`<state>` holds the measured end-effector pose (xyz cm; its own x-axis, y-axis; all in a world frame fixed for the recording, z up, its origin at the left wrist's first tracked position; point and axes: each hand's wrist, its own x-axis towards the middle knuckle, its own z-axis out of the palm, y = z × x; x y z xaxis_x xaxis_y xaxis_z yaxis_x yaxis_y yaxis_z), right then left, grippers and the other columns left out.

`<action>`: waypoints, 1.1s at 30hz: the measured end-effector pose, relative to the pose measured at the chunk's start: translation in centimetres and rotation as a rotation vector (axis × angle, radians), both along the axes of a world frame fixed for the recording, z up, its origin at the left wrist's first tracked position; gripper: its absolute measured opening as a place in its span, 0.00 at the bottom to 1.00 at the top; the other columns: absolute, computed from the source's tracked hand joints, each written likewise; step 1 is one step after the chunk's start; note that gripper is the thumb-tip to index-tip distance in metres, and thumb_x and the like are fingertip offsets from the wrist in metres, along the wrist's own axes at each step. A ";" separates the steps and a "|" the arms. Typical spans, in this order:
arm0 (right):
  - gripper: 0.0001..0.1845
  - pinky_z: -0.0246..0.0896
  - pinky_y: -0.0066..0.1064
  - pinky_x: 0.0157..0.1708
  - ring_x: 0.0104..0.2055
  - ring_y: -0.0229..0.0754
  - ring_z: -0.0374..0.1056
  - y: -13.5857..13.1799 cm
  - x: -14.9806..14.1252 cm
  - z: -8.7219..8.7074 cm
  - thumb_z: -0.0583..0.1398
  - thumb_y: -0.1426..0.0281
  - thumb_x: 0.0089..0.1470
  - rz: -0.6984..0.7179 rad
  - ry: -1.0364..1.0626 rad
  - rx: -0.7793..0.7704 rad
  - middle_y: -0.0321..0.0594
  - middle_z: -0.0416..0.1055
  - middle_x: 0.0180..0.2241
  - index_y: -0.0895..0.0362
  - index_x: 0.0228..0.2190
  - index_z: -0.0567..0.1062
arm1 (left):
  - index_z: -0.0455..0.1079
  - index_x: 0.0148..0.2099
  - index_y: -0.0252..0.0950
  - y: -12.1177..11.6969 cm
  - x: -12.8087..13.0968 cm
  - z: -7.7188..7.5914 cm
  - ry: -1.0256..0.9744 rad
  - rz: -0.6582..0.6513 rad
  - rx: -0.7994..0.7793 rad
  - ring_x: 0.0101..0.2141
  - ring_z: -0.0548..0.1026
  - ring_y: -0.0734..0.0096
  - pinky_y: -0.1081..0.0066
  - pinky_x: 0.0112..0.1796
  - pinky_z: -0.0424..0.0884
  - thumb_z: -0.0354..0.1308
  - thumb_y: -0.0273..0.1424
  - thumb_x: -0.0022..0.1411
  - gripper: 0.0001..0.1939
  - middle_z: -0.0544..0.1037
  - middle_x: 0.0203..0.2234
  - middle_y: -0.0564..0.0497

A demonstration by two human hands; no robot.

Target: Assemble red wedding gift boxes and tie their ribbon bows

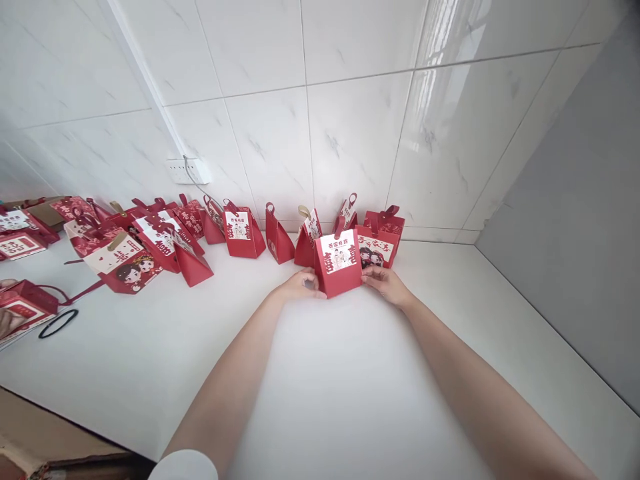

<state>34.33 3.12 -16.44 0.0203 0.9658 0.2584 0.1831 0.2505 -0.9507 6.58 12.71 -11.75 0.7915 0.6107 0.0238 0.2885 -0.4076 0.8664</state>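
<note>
A red gift box with a white printed panel and a ribbon loop at its peak stands upright on the white table. My left hand grips its lower left corner, thumb and fingers curled against the side. On the opposite lower corner, my right hand pinches the box with its fingertips. Directly behind it is another red box with two cartoon figures, partly covered by the held one. A slimmer red box with a gold loop stands close to my left fingers.
Several more red boxes line the tiled wall to the left. A black ring-shaped band lies near another person's hand, which holds a red box. A socket strip with a cable is on the wall; a grey panel bounds the right.
</note>
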 end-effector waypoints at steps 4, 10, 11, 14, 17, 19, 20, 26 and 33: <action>0.15 0.65 0.45 0.47 0.42 0.46 0.71 0.3 -0.4 -0.5 0.60 0.60 0.52 -0.080 -0.097 0.069 0.43 0.75 0.41 0.54 0.39 0.73 | 0.72 0.28 0.34 -0.3 -2.7 2.6 0.058 -0.090 -0.184 0.40 0.76 0.58 0.59 0.48 0.70 0.65 0.48 0.48 0.20 0.78 0.31 0.46; 0.22 0.50 0.52 0.60 0.60 0.53 0.57 -0.9 -2.4 0.2 0.57 0.69 0.53 -0.019 -0.344 0.150 0.42 0.62 0.58 0.48 0.51 0.72 | 0.71 0.39 0.36 -2.5 -5.2 7.7 -0.027 0.143 -0.256 0.44 0.76 0.62 0.63 0.48 0.70 0.54 0.52 0.58 0.23 0.78 0.40 0.45; 0.25 0.48 0.52 0.61 0.63 0.53 0.53 -1.3 -3.3 0.5 0.55 0.70 0.54 0.027 -0.422 0.175 0.39 0.57 0.62 0.46 0.54 0.69 | 0.71 0.41 0.37 -3.0 -5.4 8.9 -0.037 0.236 -0.251 0.44 0.76 0.61 0.63 0.47 0.70 0.53 0.53 0.58 0.24 0.77 0.42 0.45; 0.32 0.52 0.52 0.58 0.63 0.52 0.52 -2.6 -6.5 1.2 0.50 0.72 0.58 0.163 -0.698 0.261 0.37 0.49 0.66 0.42 0.62 0.55 | 0.73 0.42 0.37 -4.6 -6.4 13.2 0.014 0.397 -0.187 0.44 0.76 0.59 0.65 0.43 0.72 0.53 0.55 0.57 0.27 0.77 0.45 0.45; 0.33 0.58 0.49 0.55 0.62 0.51 0.55 -4.0 -9.3 1.7 0.48 0.71 0.61 0.234 -0.808 0.297 0.38 0.48 0.66 0.42 0.65 0.47 | 0.74 0.41 0.35 -6.0 -7.6 17.6 0.067 0.503 -0.062 0.42 0.76 0.58 0.63 0.44 0.72 0.54 0.54 0.56 0.27 0.78 0.39 0.48; 0.32 0.58 0.48 0.56 0.62 0.51 0.55 -4.7 -10.0 1.7 0.47 0.69 0.61 0.258 -0.814 0.300 0.38 0.49 0.66 0.42 0.65 0.47 | 0.75 0.40 0.34 -7.4 -8.1 19.6 0.082 0.456 0.023 0.42 0.76 0.58 0.61 0.46 0.71 0.58 0.51 0.55 0.25 0.78 0.37 0.50; 0.32 0.57 0.48 0.57 0.62 0.51 0.55 -5.0 -10.1 1.6 0.47 0.68 0.62 0.259 -0.805 0.298 0.38 0.50 0.65 0.43 0.65 0.47 | 0.75 0.41 0.35 -8.3 -8.1 20.2 0.087 0.352 0.063 0.44 0.75 0.57 0.61 0.48 0.70 0.61 0.49 0.53 0.23 0.78 0.39 0.51; 0.32 0.57 0.48 0.59 0.62 0.52 0.55 -5.4 -8.9 0.7 0.50 0.61 0.62 0.260 -0.718 0.214 0.43 0.56 0.62 0.47 0.64 0.47 | 0.70 0.54 0.41 -12.2 -6.6 17.9 0.037 -0.129 0.293 0.47 0.74 0.60 0.67 0.46 0.70 0.70 0.39 0.44 0.34 0.76 0.47 0.51; 0.29 0.57 0.49 0.59 0.62 0.52 0.56 -5.3 -8.0 -0.4 0.51 0.57 0.61 0.244 -0.748 0.107 0.41 0.58 0.61 0.45 0.62 0.52 | 0.79 0.30 0.45 -12.3 -9.3 16.7 0.147 -0.211 0.440 0.34 0.75 0.70 0.69 0.41 0.68 0.66 0.40 0.52 0.06 0.80 0.32 0.52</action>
<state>26.37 -2.17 -16.81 -0.4045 0.8898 0.2113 0.6920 0.4488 -0.5654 -2.74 0.41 4.95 0.9107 0.3946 0.1222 0.2665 -0.7873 0.5560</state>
